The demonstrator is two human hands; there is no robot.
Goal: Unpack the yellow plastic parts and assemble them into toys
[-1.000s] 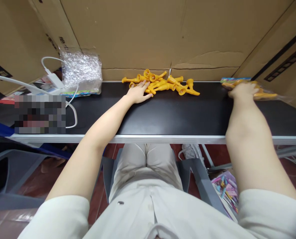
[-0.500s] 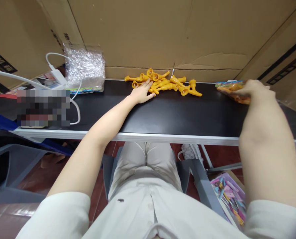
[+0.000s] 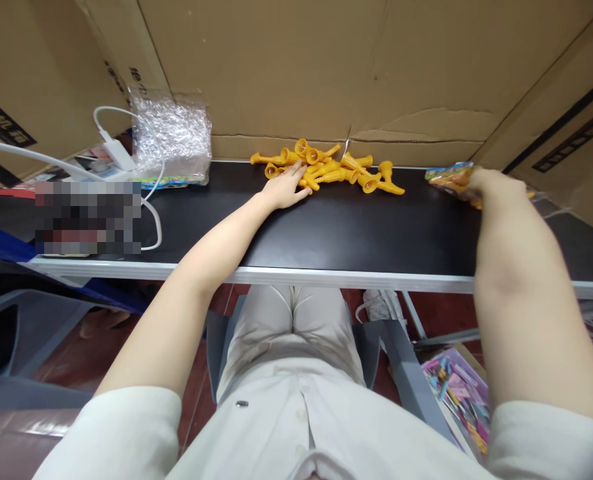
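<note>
Several yellow horn-shaped plastic pieces (image 3: 326, 170) lie in a loose pile at the back of the black tabletop. My left hand (image 3: 284, 188) lies flat at the pile's left front, fingers stretched out and touching some of the pieces. Off to the right, my right hand (image 3: 499, 181) is closed on a clear plastic bag (image 3: 449, 179) with a colourful edge and yellow-orange contents. The wrist and back of the hand hide its fingertips and part of the bag.
A stack of clear plastic bags (image 3: 171, 137) stands at the back left, beside a white cable (image 3: 151, 220) and a blurred-out object. Cardboard walls (image 3: 376, 73) enclose the table's back and sides. Below right, a box (image 3: 459, 393) holds small colourful parts.
My right hand and the bag have moved a little to the left along the tabletop. The left hand and the yellow pile have stayed in place.
</note>
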